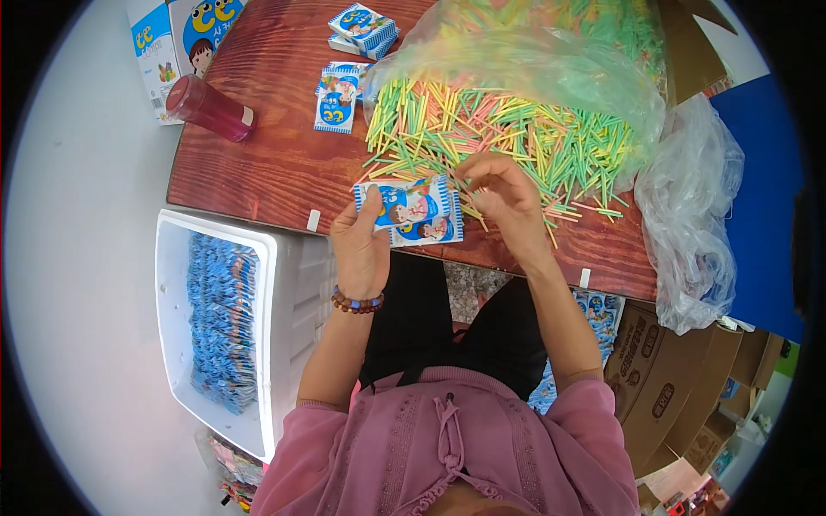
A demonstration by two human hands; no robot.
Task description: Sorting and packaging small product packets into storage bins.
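My left hand [361,251] is closed on a small blue-and-white packet [415,206], its thumb pressed flat over the left end. A second packet [440,230] of the same kind lies just beneath it, partly covered; whether the hand holds that one too I cannot tell. By the packet's right end, my right hand [509,202] has its fingers curled in toward the thumb. Anything in that pinch is too small to make out. Just beyond both hands spreads a heap of thin pink, yellow and green sticks [499,129], spilling from a clear plastic bag [525,56].
More packets [335,103] and a small packet stack [363,30] lie at the back of the wooden table [267,163]. A red-pink bottle [211,107] stands left. A white bin [271,344] holds many blue packets. Crumpled clear plastic [693,215] hangs right, above cardboard boxes [667,378].
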